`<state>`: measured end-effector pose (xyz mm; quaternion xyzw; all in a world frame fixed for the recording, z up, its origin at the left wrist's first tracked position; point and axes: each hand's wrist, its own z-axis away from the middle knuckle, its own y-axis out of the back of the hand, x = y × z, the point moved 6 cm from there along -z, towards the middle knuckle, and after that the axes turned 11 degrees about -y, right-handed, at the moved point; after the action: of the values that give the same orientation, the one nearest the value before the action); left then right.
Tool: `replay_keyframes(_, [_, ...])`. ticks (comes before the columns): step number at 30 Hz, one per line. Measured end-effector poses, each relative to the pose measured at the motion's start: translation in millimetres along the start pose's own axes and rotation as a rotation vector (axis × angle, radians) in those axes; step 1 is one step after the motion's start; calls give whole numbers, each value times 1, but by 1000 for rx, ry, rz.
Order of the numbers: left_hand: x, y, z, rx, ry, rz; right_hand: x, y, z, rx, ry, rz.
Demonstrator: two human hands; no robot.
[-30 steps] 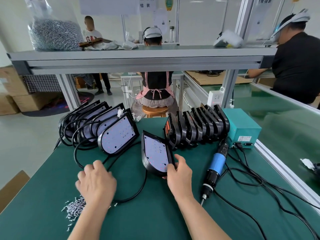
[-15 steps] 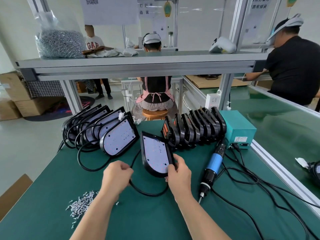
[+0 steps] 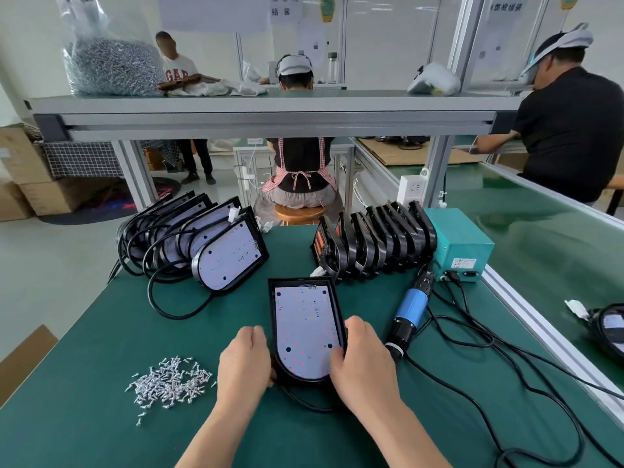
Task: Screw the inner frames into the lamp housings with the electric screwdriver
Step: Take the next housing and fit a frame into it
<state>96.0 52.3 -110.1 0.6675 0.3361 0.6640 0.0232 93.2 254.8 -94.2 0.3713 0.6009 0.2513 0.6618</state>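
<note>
Green-matted bench (image 3: pixel 101 332) under an aluminium shelf (image 3: pixel 270 113), open assembly hall, three other people (image 3: pixel 570 130) at nearby stations. One lamp housing (image 3: pixel 305 329) lies flat, board up, front centre: left hand (image 3: pixel 244 363) grips its left edge, right hand (image 3: pixel 363 363) its right edge, fingers curled round the rim. Counts: one electric screwdriver (image 3: pixel 410 312) lying just right of it, one teal power box (image 3: pixel 459 243), one loose screw pile (image 3: pixel 170 383) front left, roughly five wired housings (image 3: pixel 229 255) leaning back left, roughly seven black frames (image 3: pixel 374 244) in a row back right, one bag of screws (image 3: pixel 111 65) on the shelf.
</note>
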Motion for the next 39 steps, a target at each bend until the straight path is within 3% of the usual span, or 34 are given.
replay_keyframes(3, [4,2,-1,27,-79,-109,-4,-1,8,-43,61,90])
replay_keyframes(7, [3,-3,2,26,-172,-46,-9,5,1,-120,79,229])
replay_keyframes(16, [5,-10,4,-118,-284,164,-69,62,-106,230,143,-2])
replay_keyframes(26, [-2,-12,-2,-42,-358,160,-88,40,-158,228,169,448])
replay_keyframes(31, [-4,-11,-3,-20,-353,150,-85,41,-150,222,218,431])
replay_keyframes(39, [-8,-15,-7,-37,-290,129,-70,71,-122,397,291,267])
